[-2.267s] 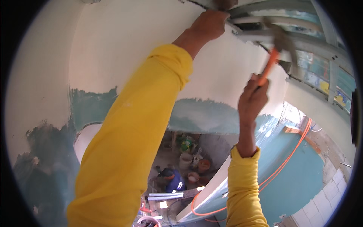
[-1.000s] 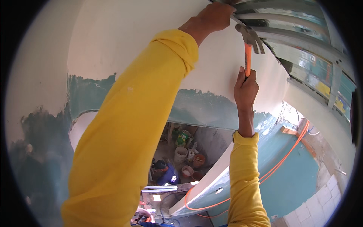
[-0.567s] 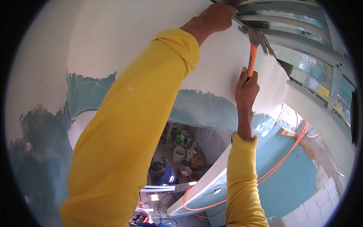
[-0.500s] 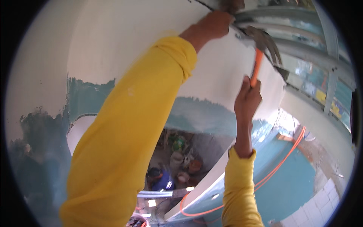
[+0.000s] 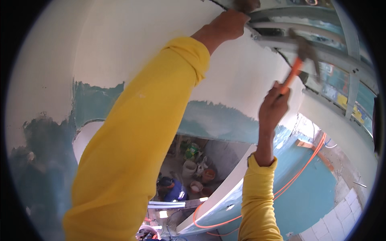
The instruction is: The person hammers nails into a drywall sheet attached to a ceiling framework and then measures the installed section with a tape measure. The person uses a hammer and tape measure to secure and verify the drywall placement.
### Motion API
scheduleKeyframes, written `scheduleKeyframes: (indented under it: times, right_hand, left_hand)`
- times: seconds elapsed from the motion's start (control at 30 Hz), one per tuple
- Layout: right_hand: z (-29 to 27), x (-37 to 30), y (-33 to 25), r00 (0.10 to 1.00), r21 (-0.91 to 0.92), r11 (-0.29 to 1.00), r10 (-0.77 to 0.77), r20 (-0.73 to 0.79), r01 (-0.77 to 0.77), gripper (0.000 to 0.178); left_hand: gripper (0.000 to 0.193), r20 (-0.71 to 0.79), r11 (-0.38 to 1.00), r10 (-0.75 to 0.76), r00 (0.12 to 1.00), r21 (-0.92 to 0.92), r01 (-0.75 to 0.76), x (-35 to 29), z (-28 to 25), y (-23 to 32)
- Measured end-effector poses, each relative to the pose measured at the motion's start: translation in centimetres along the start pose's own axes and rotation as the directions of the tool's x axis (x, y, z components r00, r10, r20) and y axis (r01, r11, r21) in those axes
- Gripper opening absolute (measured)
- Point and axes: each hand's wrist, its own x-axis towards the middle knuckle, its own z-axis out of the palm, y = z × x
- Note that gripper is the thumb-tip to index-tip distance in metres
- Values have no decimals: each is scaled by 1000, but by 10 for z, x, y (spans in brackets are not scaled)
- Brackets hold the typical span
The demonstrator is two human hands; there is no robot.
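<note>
High up at the wall's edge, my left hand [image 5: 230,25] is closed beside the grey metal framing [image 5: 305,46]. Whatever its fingers grip is hidden, and a blurred brown shape [image 5: 246,5] shows just above it. My right hand [image 5: 274,105], lower and to the right, is wrapped round the orange handle of a claw hammer [image 5: 292,72]. The hammer's dark head is blurred by motion and tilts to the right, in front of the framing and apart from my left hand. A dark crack runs along the edge where the white wall [image 5: 132,40] meets the framing.
Below, an opening in the teal-and-white wall shows buckets [image 5: 189,168], pots and a blue object [image 5: 175,190] on a lower floor. An orange cable [image 5: 297,176] hangs over a teal panel [image 5: 309,193] at the right. White tiles [image 5: 333,221] line the lower right.
My right hand has swung the hammer up and to the right, away from my left hand. My left hand stays in nearly the same place at the edge.
</note>
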Motion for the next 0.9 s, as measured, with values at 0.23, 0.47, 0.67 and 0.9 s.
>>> scheduleKeyframes:
  times: [0.23, 0.47, 0.67, 0.9]
  right_hand:
    - [-48, 11, 13, 726, 472, 553, -488, -485, 686, 38]
    - [8, -4, 11, 990, 28, 993, -115, -85, 117, 30]
    - [-17, -2, -25, 694, 446, 585, -306, -652, 678, 45]
    - [35, -13, 27, 972, -78, 981, -162, 170, 178, 28]
  left_hand:
    - [36, -15, 997, -8, 1000, -81, 7, 3, 3, 11]
    - [23, -109, 995, 15, 994, -100, -26, -3, 12, -8]
    - [21, -222, 986, 124, 967, -79, -144, 10, 13, -23]
    - [43, -57, 1000, 14, 998, -22, -15, 8, -5, -4]
